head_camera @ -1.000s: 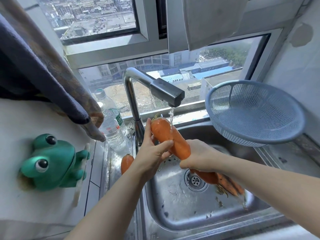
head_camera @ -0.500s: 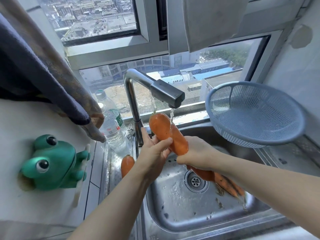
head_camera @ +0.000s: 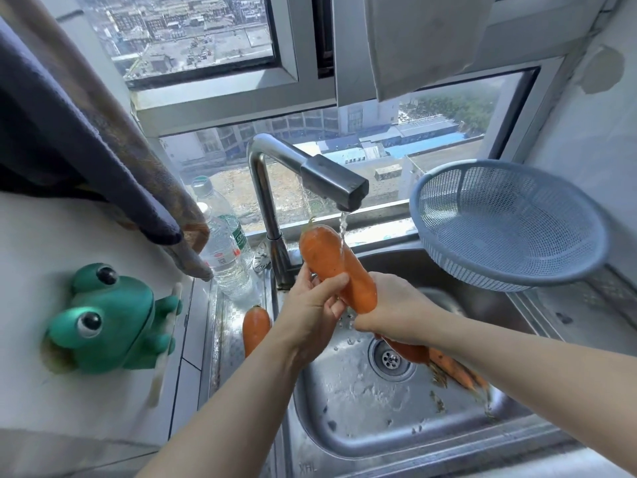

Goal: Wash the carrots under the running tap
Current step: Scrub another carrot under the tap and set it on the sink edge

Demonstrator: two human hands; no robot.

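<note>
A thick orange carrot [head_camera: 331, 260] is tilted under the tap [head_camera: 331, 182], and a thin stream of water hits its upper end. My left hand [head_camera: 312, 307] grips the carrot's upper half, thumb across its front. My right hand [head_camera: 396, 310] grips the lower half, hiding that part. Its tip shows below my right wrist. Further carrots [head_camera: 455, 370] lie in the steel sink [head_camera: 362, 426] under my right forearm, to the right of the drain. One more carrot [head_camera: 255, 327] lies on the wet ledge left of the sink.
A blue plastic colander [head_camera: 510, 229] sits at the sink's back right corner. A clear water bottle [head_camera: 224, 257] stands left of the tap. A green frog holder [head_camera: 107, 320] hangs on the left wall. Dark cloth [head_camera: 86, 132] drapes at upper left.
Both hands have lifted the carrot slightly toward the spout, and my left hand has slid along its upper half. The water keeps running.
</note>
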